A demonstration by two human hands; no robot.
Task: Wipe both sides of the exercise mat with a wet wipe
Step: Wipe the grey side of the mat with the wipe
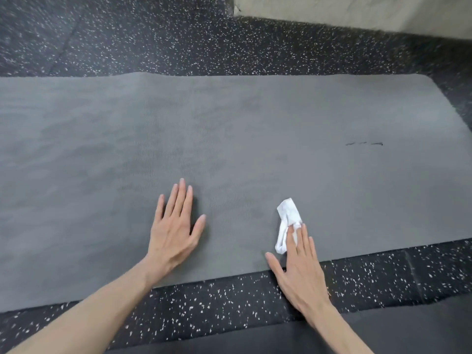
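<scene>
On speckled rubber flooring (229,300): one grey exercise mat (255,129), spread flat, near edge just in front of the person. Left hand (176,226): palm down, fingers straight and together, pressing the mat close to its near edge. Right hand (298,267): flat, fingers straight, resting on the lower end of a crumpled white wet wipe (287,221), which lies on the mat near that edge; the wipe's far end sticks out uncovered. Short dark mark (364,143) noted toward the mat's right end. Risks, as judged: the wipe, held only by fingertip pressure, may bunch or slip out from under the fingers on a long stroke; the mat may creep or ripple on the flooring if the left hand lifts; the underside appears not yet reached and could be missed.
</scene>
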